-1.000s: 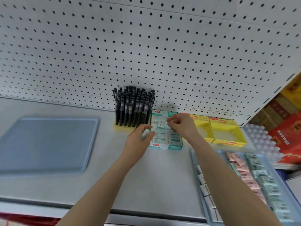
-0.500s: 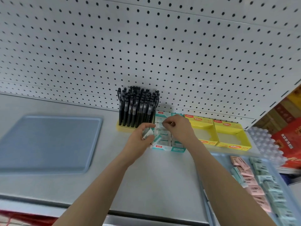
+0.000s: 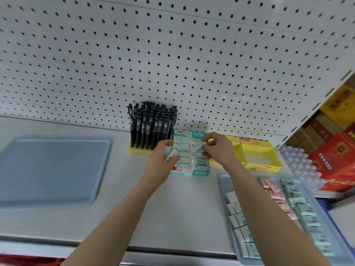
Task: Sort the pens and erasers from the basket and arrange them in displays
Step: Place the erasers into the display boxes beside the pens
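Left hand (image 3: 163, 161) curled round spare erasers (image 3: 170, 153), kept just beside teal display box (image 3: 192, 172) as ready stock. Right hand (image 3: 217, 148) pinches one eraser (image 3: 197, 147) above box, probably to fit it in row. Pens (image 3: 151, 125) upright in yellow stand (image 3: 138, 151).

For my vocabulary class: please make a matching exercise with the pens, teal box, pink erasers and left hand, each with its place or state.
1 pens
2 teal box
3 pink erasers
4 left hand

a grips an eraser
b in the right tray
c upright in a yellow holder
d just right of the pens

Pairs: 1-c, 2-d, 3-b, 4-a
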Tool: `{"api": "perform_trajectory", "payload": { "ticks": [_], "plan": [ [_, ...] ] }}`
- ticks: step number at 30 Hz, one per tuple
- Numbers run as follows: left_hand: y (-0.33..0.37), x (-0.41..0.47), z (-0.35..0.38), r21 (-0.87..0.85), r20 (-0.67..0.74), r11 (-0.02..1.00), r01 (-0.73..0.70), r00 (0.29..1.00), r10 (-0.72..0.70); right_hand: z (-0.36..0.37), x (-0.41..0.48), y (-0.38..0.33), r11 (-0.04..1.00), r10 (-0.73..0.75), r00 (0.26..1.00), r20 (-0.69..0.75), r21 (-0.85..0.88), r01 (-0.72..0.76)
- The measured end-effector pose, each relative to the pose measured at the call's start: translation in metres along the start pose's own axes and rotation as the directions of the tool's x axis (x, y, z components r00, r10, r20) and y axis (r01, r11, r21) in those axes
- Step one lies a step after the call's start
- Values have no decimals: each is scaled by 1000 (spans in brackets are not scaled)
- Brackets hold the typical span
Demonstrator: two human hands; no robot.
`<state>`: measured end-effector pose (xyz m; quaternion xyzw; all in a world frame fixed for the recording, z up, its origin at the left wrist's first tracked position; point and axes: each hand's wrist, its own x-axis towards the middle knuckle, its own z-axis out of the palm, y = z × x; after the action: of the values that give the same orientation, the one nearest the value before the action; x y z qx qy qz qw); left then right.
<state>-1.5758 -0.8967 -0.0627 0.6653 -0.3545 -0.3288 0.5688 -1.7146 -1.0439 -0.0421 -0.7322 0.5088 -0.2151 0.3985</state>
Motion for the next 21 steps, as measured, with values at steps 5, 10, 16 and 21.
{"api": "perform_trajectory", "payload": {
  "ticks": [5,10,16,21],
  "plan": [
    [3,-8,-1,126,37,992,-18,999,14,15,4,-1,919,-171,983,-60,-369,137],
    [4,-6,-5,87,19,996,19,1000,-21,21,6,2,822,-247,968,43,-519,233],
    [6,-4,-7,-103,64,983,151,987,-145,19,14,-7,717,-238,955,178,-632,296],
    [7,-5,-8,-126,137,982,137,983,-120,23,14,-4,728,-272,952,140,-617,298]
  ]
}}
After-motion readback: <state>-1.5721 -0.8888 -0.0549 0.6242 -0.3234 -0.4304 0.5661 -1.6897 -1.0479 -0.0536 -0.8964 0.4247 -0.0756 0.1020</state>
